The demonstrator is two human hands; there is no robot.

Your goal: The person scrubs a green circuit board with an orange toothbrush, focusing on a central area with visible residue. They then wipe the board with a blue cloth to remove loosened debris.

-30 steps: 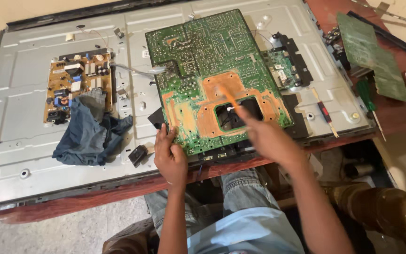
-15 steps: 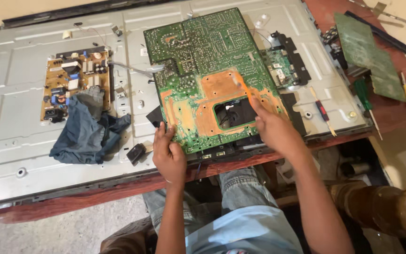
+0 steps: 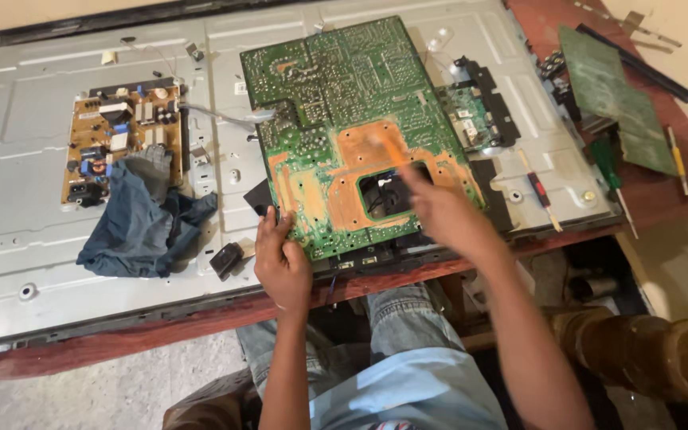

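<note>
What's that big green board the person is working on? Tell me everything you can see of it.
The big green circuit board lies flat, solder side up, on a grey metal panel. Its far part is green with many fine solder points; its near part shows orange-copper patches around a dark rectangular cut-out. The left hand grips its near left corner. The right hand, blurred, holds a thin orange tool over the copper area.

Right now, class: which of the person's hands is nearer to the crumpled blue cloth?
Left. The left hand grips the near-left corner of the green circuit board, a short way right of the blue cloth. The right hand is over the board's cut-out, farther right.
</note>
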